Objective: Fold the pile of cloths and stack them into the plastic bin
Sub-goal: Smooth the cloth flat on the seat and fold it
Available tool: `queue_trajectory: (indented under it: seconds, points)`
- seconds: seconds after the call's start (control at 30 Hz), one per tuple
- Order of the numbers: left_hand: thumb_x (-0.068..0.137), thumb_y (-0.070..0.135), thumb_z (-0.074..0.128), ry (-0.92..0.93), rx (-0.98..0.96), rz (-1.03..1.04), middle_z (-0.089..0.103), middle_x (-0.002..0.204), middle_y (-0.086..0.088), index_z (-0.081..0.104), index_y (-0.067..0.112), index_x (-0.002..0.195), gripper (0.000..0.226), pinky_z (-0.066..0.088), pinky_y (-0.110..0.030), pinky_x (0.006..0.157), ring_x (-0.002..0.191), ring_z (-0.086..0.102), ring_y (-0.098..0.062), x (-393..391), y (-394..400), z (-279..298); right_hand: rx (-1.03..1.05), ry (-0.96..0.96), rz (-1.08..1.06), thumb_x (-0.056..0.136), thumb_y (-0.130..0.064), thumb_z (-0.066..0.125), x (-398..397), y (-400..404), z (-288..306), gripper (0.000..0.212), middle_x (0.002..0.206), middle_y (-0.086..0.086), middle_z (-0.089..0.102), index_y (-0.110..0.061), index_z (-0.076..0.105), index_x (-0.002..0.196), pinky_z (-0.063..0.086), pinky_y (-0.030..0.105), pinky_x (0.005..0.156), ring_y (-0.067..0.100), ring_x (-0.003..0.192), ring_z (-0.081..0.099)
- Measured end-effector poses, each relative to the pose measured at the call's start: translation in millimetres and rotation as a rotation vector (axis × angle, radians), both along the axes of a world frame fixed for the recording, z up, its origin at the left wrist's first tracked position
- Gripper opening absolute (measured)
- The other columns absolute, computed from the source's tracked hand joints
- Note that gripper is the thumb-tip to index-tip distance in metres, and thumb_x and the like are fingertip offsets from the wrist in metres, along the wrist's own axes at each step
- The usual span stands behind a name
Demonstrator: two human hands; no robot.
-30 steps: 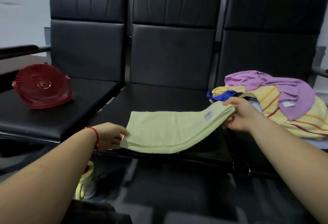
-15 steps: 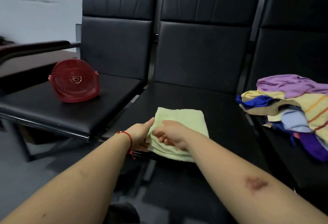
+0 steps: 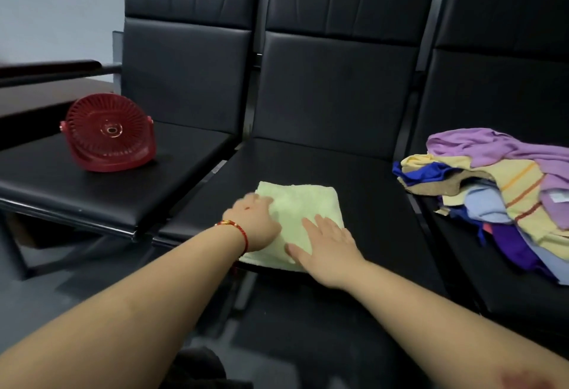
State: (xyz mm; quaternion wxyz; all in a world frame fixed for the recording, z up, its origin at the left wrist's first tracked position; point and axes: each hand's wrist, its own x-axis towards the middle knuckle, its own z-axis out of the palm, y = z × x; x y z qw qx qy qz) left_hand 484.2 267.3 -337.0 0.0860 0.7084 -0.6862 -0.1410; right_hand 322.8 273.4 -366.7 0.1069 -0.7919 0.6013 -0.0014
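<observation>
I've got both palms flat on the folded pale-green terry cloth (image 3: 303,213) on the middle black padded chair seat (image 3: 363,179). My left hand (image 3: 254,224) and right hand (image 3: 328,245) are spread open, gripping nothing, probably pressing the creases flat. The heap of mixed coloured cloths (image 3: 505,191) waits on the right seat. No bin in view.

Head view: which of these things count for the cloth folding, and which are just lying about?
Part of the job:
- folded light green cloth on the middle seat, left hand and right hand resting flat on it
- pile of unfolded cloths on the right seat

Just lying about:
- red fan on the left seat

The plastic bin is not in view.
</observation>
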Motion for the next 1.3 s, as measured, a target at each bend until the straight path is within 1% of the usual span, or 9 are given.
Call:
queue_trajectory:
  seconds: [0.1,0.2,0.33,0.47,0.83,1.03,1.1,1.2,1.3]
  points:
    - [0.099,0.036,0.030,-0.252,0.230,-0.290,0.018,0.154,-0.012,0.031,0.019,0.145,0.049,0.018,-0.051,0.113,0.139,0.019,-0.032,-16.6,4.2,-9.3,-0.008,0.010,0.053,0.097,-0.055,0.026,-5.0,-2.4,-5.9,0.069,0.161,0.003,-0.007,-0.025,0.002,0.153,-0.002,0.042,0.119,0.019,0.147,-0.009]
    - [0.103,0.026,0.022,-0.397,0.231,-0.346,-0.004,0.158,-0.013,0.014,0.021,0.150,0.049,0.008,-0.057,0.114,0.144,-0.001,-0.034,-10.6,-0.2,-13.8,0.045,-0.055,0.071,0.099,-0.049,0.022,-7.8,-16.0,-3.1,0.062,0.161,-0.001,-0.008,-0.027,0.002,0.153,-0.005,0.040,0.119,0.015,0.147,-0.011]
    - [0.103,0.036,0.014,-0.222,0.173,-0.224,-0.011,0.159,-0.005,-0.002,0.021,0.153,0.054,0.000,-0.047,0.118,0.146,-0.010,-0.023,-6.7,-8.4,-24.6,0.038,-0.065,0.090,0.101,-0.045,0.016,-4.2,-39.6,-7.4,0.057,0.160,-0.003,-0.010,-0.028,0.001,0.153,-0.005,0.039,0.119,0.012,0.147,-0.011]
    - [0.102,0.044,0.012,-0.216,-0.035,-0.157,-0.004,0.160,0.000,0.002,0.026,0.153,0.055,-0.003,-0.038,0.119,0.147,-0.005,-0.017,3.7,-35.4,-39.9,0.008,-0.080,0.093,0.101,-0.047,0.017,11.2,-79.7,-10.4,0.058,0.160,-0.004,-0.009,-0.028,0.001,0.153,-0.005,0.039,0.119,0.012,0.147,-0.011]
    - [0.096,0.059,0.019,-0.100,-0.080,-0.044,-0.002,0.160,0.005,0.007,0.032,0.152,0.063,-0.001,-0.037,0.119,0.147,-0.005,-0.013,50.3,-195.3,-53.0,-0.111,-0.081,0.138,0.101,-0.047,0.018,61.5,-247.0,-25.3,0.056,0.161,-0.005,-0.003,-0.030,0.006,0.153,0.000,0.040,0.120,0.012,0.147,-0.005]
    - [0.096,0.058,0.019,-0.146,-0.177,-0.009,0.002,0.160,0.003,0.012,0.031,0.151,0.062,-0.002,-0.037,0.118,0.147,-0.004,-0.014,53.2,-230.1,-60.9,-0.261,-0.118,0.138,0.100,-0.049,0.021,65.8,-285.0,-34.2,0.055,0.160,-0.003,0.009,-0.029,0.018,0.151,0.005,0.039,0.119,0.013,0.147,0.004]
    - [0.093,0.063,0.012,-0.181,-0.197,0.009,-0.009,0.160,0.002,0.007,0.031,0.152,0.068,-0.010,-0.038,0.117,0.146,-0.014,-0.015,51.7,-226.4,-62.6,-0.278,-0.136,0.109,0.099,-0.052,0.020,64.4,-279.2,-35.0,0.059,0.161,-0.001,0.002,-0.027,0.015,0.152,0.002,0.040,0.120,0.015,0.147,-0.001]
    - [0.074,0.079,-0.005,-0.203,-0.177,0.040,-0.036,0.146,0.003,-0.013,0.029,0.149,0.091,-0.020,-0.038,0.113,0.136,-0.034,-0.014,41.4,-206.7,-61.7,-0.188,-0.203,0.021,0.096,-0.059,0.025,53.8,-255.9,-33.2,0.073,0.159,0.001,-0.018,-0.024,-0.006,0.153,-0.002,0.039,0.120,0.016,0.146,-0.015]
    - [0.064,0.080,-0.010,-0.203,-0.083,0.026,-0.042,0.140,0.001,-0.021,0.026,0.147,0.100,-0.020,-0.037,0.112,0.130,-0.039,-0.013,20.5,-171.0,-57.1,-0.104,-0.185,-0.020,0.094,-0.061,0.029,35.0,-218.7,-28.5,0.084,0.156,0.004,-0.025,-0.020,-0.019,0.150,-0.003,0.039,0.120,0.018,0.145,-0.018]
